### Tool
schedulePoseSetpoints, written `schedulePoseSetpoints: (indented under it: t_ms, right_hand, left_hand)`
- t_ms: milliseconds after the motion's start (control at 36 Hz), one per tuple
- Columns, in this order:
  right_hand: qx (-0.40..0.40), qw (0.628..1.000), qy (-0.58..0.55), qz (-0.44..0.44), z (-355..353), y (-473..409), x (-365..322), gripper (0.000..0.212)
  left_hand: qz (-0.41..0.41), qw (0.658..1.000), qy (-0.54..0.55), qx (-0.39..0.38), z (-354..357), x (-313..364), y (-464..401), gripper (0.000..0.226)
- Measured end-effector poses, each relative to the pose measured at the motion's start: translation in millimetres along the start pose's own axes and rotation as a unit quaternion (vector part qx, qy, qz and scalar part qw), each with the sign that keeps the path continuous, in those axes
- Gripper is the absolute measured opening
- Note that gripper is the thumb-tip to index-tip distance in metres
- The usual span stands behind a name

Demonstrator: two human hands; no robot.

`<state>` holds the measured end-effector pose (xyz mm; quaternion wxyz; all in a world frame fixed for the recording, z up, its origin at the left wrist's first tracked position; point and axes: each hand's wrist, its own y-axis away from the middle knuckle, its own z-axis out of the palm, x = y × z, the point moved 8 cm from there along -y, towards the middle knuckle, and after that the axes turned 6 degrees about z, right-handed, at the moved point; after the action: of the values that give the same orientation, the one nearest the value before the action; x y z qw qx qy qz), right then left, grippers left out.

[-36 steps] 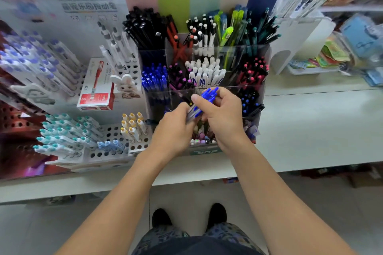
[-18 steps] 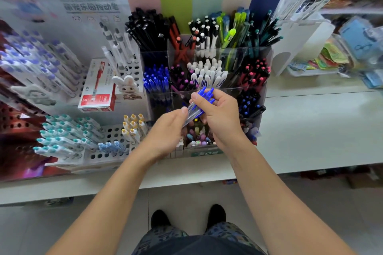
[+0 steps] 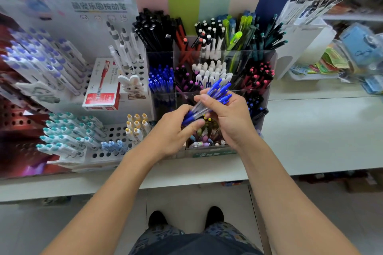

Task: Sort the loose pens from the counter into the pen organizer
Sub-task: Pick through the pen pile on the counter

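A bundle of blue pens [image 3: 215, 93] with clear barrels lies slanted between both hands, caps pointing up to the right. My right hand [image 3: 228, 118] grips the upper part of the bundle. My left hand [image 3: 176, 128] pinches its lower ends. Both hands hover in front of the clear tiered pen organizer [image 3: 267, 89], whose compartments hold black, red, white, green, pink and blue pens. One compartment of matching blue pens [image 3: 160, 80] sits just left of the hands.
A white perforated rack [image 3: 112, 147] with teal, yellow and light blue pens stands at the left, with a red pen box [image 3: 102, 89] and a rabbit figure [image 3: 132, 87] behind it. The white counter [image 3: 321, 130] extends right. A white holder [image 3: 304, 45] stands at back right.
Both hands have stayed in front of the organizer with the blue pens; my left hand has closed further onto the lower ends of the bundle, and the bundle shifted slightly.
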<state>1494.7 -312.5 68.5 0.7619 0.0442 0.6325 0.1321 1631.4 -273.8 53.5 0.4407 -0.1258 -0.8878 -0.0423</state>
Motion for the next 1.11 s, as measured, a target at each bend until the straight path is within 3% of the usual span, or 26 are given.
schedulePoseSetpoints:
  t_ms: [56, 167, 306, 417, 583, 917, 1111]
  right_hand:
    - [0.007, 0.999, 0.027, -0.018, -5, -1, -4, 0.008]
    - [-0.011, 0.992, 0.112, -0.059, -7, 0, -11, 0.011]
    - [0.044, 0.964, 0.195, -0.173, -9, 3, -42, 0.003]
    - [0.031, 0.904, 0.354, -0.238, 17, -3, -47, 0.012]
    - [-0.025, 0.857, 0.474, -0.202, 56, -21, -8, 0.009]
    - [0.017, 0.798, 0.599, -0.063, 69, -39, 33, 0.006]
    - [0.038, 0.805, 0.590, -0.036, 60, -37, 39, 0.009]
  left_hand:
    - [-0.009, 1.000, 0.015, 0.008, -1, -9, 5, 0.021]
    - [-0.038, 0.996, 0.050, 0.063, -8, -30, 15, 0.030]
    - [-0.074, 0.983, -0.041, 0.162, -29, -41, 24, 0.033]
    - [-0.088, 0.979, -0.070, 0.169, -32, -41, 24, 0.041]
    - [-0.134, 0.971, -0.093, 0.173, -32, -52, 17, 0.047]
    - [-0.151, 0.971, 0.021, 0.183, -21, -65, 12, 0.044]
    - [-0.159, 0.971, 0.062, 0.167, -11, -66, 1, 0.044]
